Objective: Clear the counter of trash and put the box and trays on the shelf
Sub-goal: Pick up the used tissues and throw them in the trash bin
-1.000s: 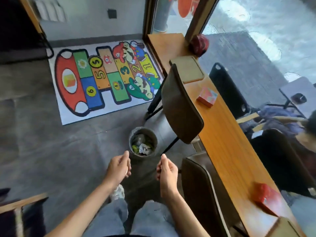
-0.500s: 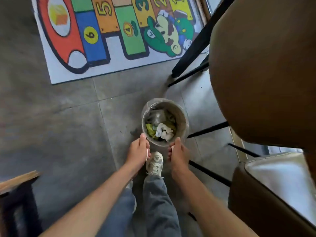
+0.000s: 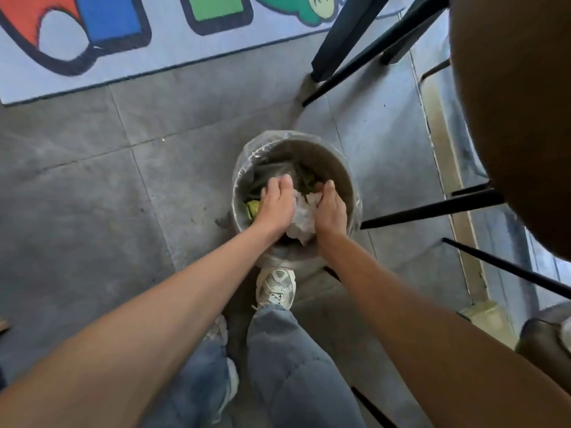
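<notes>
Item: crumpled white paper (image 3: 304, 216), light, soft, crushable; over lined bin (image 3: 346, 177). Left hand (image 3: 275, 205) and right hand (image 3: 329, 211) cup its sides, fingers curled.

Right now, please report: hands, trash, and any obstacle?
Left hand and right hand both over the bin. White crumpled paper between them, grip unclear. Chair legs close at right.

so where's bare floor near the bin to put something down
Bare grey tile lies left of the trash bin, between it and the play mat. Right of the bin is crowded with black chair legs; the near side holds the person's sneaker.
</notes>
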